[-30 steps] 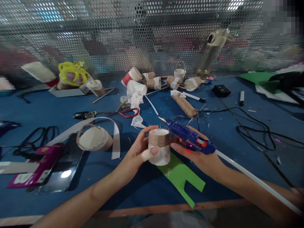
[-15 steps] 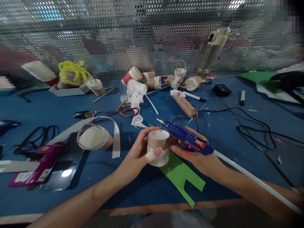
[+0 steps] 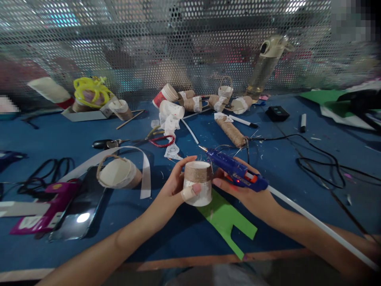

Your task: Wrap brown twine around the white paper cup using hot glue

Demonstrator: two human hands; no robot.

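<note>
My left hand (image 3: 181, 186) is closed round a paper cup (image 3: 200, 194), its thumb across the front. Brown twine (image 3: 197, 173) wraps the cup's upper part; the lower part is bare white. My right hand (image 3: 242, 188) grips a blue glue gun (image 3: 235, 167) with a long white glue stick out of its back. The gun's nozzle points up and left, beyond the cup and apart from it. Under the hands lies a green cut piece (image 3: 226, 218). Left of my left hand, a small twine-and-lace basket (image 3: 119, 173) lies tilted.
A phone (image 3: 79, 210) and purple packet (image 3: 44, 216) lie at the left. Red-handled scissors (image 3: 162, 140), lace (image 3: 172, 149) and a twine-wrapped roll (image 3: 230, 131) are in the middle. A black cable (image 3: 320, 159) loops at the right. A bottle (image 3: 264, 67) stands by the perforated metal screen (image 3: 196, 47).
The cup has tilted a little, so less of its inside shows. The glue gun has shifted slightly to the right and up, still in my right hand.
</note>
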